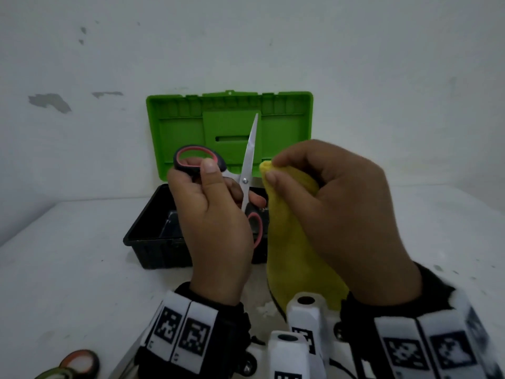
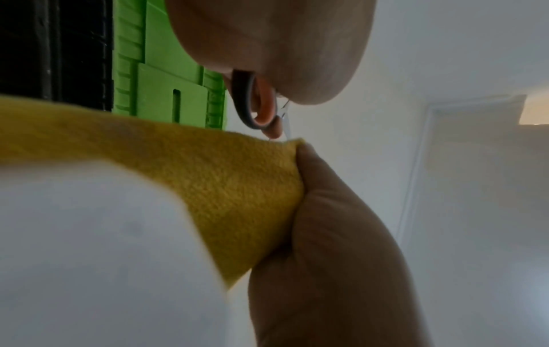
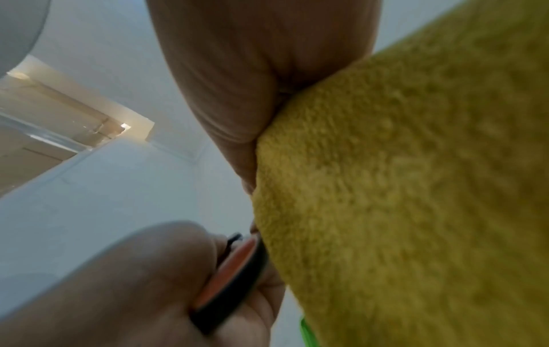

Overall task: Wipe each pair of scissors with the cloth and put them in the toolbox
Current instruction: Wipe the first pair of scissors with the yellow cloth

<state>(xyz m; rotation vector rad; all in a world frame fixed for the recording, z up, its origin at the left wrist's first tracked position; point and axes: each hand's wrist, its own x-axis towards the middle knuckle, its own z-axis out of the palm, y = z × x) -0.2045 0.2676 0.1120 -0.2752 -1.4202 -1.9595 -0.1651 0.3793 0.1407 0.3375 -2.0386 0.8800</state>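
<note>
While the left hand (image 1: 216, 212) grips the scissors (image 1: 247, 170), the right hand (image 1: 336, 209) pinches the yellow cloth (image 1: 295, 250).

White table (image 1: 68, 269), scuffed and speckled, set against a marked white wall (image 1: 246, 45). Standing on it toward the back: open toolbox (image 1: 153, 242), black tub with green lid raised upright. At the near left edge: two ringed handles (image 1: 79, 361), orange and green, only partly in view.

I counted one pair of scissors (image 1: 247, 170), one yellow cloth (image 1: 292, 242), one toolbox (image 1: 153, 242), two tape rolls (image 1: 79, 361).
</note>
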